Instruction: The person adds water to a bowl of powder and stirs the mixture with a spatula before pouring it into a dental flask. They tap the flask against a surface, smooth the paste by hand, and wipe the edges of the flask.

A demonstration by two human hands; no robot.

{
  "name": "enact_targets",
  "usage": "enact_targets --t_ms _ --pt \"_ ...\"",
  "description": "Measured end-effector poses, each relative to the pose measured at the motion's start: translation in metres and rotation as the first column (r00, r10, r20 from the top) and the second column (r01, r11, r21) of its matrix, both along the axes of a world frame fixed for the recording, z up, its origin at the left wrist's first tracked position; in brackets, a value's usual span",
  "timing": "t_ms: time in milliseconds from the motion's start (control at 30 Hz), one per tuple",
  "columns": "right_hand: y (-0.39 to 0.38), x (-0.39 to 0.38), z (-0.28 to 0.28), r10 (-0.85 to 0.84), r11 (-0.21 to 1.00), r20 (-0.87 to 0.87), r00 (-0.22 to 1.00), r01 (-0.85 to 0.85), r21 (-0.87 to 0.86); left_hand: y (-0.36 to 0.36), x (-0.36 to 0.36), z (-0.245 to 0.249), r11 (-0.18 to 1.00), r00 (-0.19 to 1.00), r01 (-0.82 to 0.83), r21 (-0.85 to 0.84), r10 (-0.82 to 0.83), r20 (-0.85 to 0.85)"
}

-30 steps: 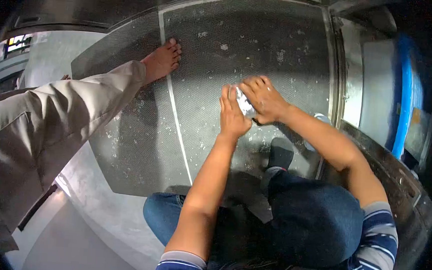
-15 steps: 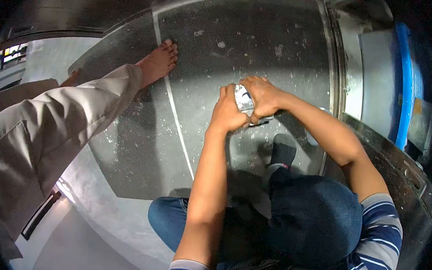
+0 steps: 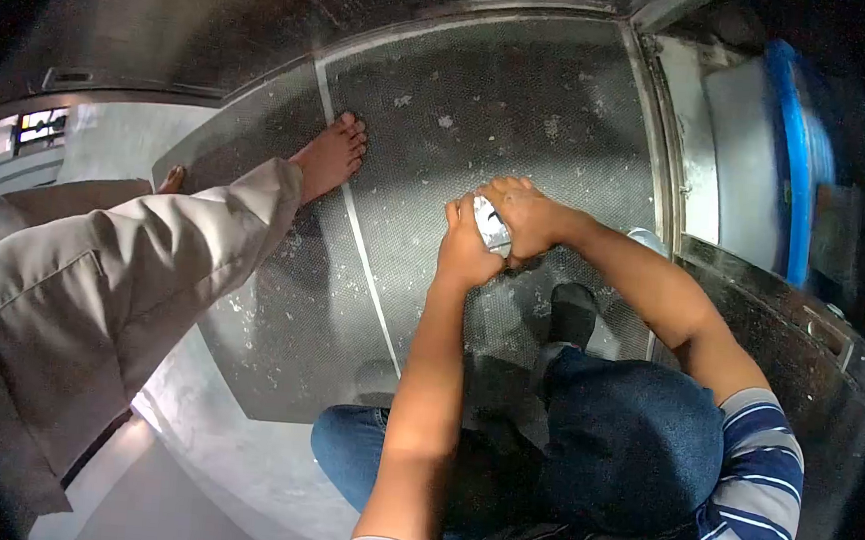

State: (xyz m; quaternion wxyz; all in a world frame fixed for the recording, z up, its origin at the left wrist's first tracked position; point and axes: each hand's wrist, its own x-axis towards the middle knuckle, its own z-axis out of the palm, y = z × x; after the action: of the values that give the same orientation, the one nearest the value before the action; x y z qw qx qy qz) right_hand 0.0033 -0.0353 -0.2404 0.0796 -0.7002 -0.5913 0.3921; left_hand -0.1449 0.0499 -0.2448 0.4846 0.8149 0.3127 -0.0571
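Note:
A small shiny silver-white object [image 3: 492,226] with a dark mark on it sits between my two hands; its kind cannot be made out. My left hand [image 3: 469,248] wraps it from the left, fingers closed around its edge. From the other side my right hand [image 3: 526,216] grips it, fingers curled over the top. Both hands touch near the lower end of the object, and my palms hide much of it. They are held above the dark textured floor mat [image 3: 420,309], in front of my bent knees.
Another person's trouser leg [image 3: 132,259] and bare foot [image 3: 332,158] are on the left, the foot on the mat beside a white line [image 3: 372,276]. A dark metal-edged frame [image 3: 663,136] and a blue upright edge [image 3: 796,165] stand at right. My dark-socked foot [image 3: 573,315] rests nearby.
The whole view has shifted slightly, so the hands and mat appear lower. The silver object remains in both hands, and the dark piece seen below it earlier is now mostly hidden.

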Motion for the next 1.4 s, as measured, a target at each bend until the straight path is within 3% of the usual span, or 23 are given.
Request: enact_targets --t_ms 100,167,233,300,367,433,467,500,533,567,633,700,733,767,800,833,900,967,1033,1067,1167,1367,1400 --pt "-0.019 -0.015 0.004 -0.086 0.989 -0.074 0.994 0.094 0.113 -0.016 -0.010 -0.001 0.993 0.997 0.013 0.117 -0.021 0.074" --pt "-0.042 -0.037 0.012 -0.003 0.990 0.270 0.963 -0.035 0.134 -0.029 -0.019 0.003 0.993 0.999 0.036 0.113 -0.031 -0.044" --pt "-0.076 -0.051 0.031 -0.184 0.961 0.120 0.976 0.153 0.231 -0.036 -0.031 -0.002 0.981 0.998 0.057 0.188 -0.060 0.008" --pt "-0.109 -0.052 0.061 -0.365 0.918 0.137 0.921 0.332 0.217 -0.035 -0.032 -0.008 0.964 0.994 0.076 0.256 -0.093 0.058" --pt "-0.159 -0.043 0.071 -0.546 0.781 0.131 0.827 0.447 0.436 -0.035 -0.031 -0.009 0.968 0.990 0.082 0.236 -0.106 0.091" --pt "-0.210 -0.038 0.049 -0.707 0.501 0.044 0.706 0.456 0.735 -0.039 -0.027 0.012 0.839 0.937 0.294 0.458 -0.160 -0.309" --pt "-0.230 -0.030 0.052 -0.728 0.493 0.055 0.683 0.467 0.734 -0.048 -0.019 0.033 0.857 0.955 0.226 0.463 -0.100 -0.279" --pt "-0.247 -0.030 0.056 -0.808 0.494 0.054 0.587 0.625 0.604 -0.061 -0.011 0.034 0.856 0.958 0.221 0.467 -0.101 -0.269" --pt "-0.261 -0.028 0.047 -0.807 0.466 -0.010 0.591 0.647 0.603 -0.078 -0.006 0.035 0.874 0.993 0.113 0.472 -0.114 -0.026" --pt "-0.271 -0.032 0.034 -0.803 0.439 -0.076 0.591 0.674 0.594 -0.097 -0.002 0.037 0.895 0.970 0.010 0.447 -0.117 0.213" --pt "-0.277 -0.037 0.016 -0.822 0.444 -0.058 0.566 0.702 0.556 -0.136 0.020 0.029 0.977 0.890 0.030 0.210 -0.122 0.439" --pt "-0.273 -0.040 -0.005 -0.826 0.456 -0.060 0.561 0.726 0.516 -0.171 0.033 0.012 0.996 0.923 0.046 0.077 -0.072 0.378" --pt "-0.270 -0.041 -0.016 -0.884 0.372 -0.069 0.462 0.786 0.495 -0.182 0.037 0.001 0.996 0.928 0.031 0.086 -0.060 0.368" --pt "-0.268 -0.043 -0.022 -0.933 0.282 -0.070 0.353 0.837 0.468 -0.191 0.040 -0.011 0.984 0.947 0.007 -0.179 0.051 0.318" --pt "-0.263 -0.043 -0.018 -0.933 0.294 -0.018 0.359 0.791 0.536 -0.196 0.042 -0.016 0.901 0.959 -0.027 -0.432 0.146 0.244" --pt "-0.260 -0.045 -0.014 -0.931 0.299 -0.022 0.364 0.796 0.526 -0.199 0.039 -0.020 0.901 0.961 -0.038 -0.432 0.152 0.233" --pt "-0.251 -0.045 -0.003 -0.915 0.318 -0.050 0.400 0.792 0.521 -0.199 0.036 -0.019 0.464 0.867 -0.079 -0.882 0.469 0.169" --pt "-0.239 -0.053 0.024 -0.925 0.296 -0.083 0.371 0.841 0.453 -0.183 0.022 -0.010 0.466 0.869 -0.089 -0.880 0.468 0.160" --pt "-0.227 -0.060 0.044 -0.842 0.261 -0.306 0.443 0.833 0.488 -0.165 0.008 0.014 0.540 0.857 -0.049 -0.840 0.454 0.242" --pt "-0.223 -0.063 0.049 -0.775 0.264 -0.416 0.475 0.843 0.469 -0.160 0.005 0.032 0.476 0.787 -0.001 -0.879 0.542 0.293" --pt "-0.203 -0.066 0.060 -0.701 0.314 -0.488 0.521 0.839 0.445 -0.154 -0.003 0.070 0.504 0.731 -0.058 -0.862 0.609 0.307" --pt "-0.151 -0.075 0.043 -0.660 0.481 -0.363 0.657 0.742 0.467 -0.158 -0.032 0.041 0.349 0.627 -0.279 -0.894 0.772 0.106" --pt "-0.148 -0.079 0.039 -0.624 0.487 -0.354 0.697 0.701 0.521 -0.156 -0.035 0.041 0.388 0.651 -0.321 -0.864 0.753 0.096"
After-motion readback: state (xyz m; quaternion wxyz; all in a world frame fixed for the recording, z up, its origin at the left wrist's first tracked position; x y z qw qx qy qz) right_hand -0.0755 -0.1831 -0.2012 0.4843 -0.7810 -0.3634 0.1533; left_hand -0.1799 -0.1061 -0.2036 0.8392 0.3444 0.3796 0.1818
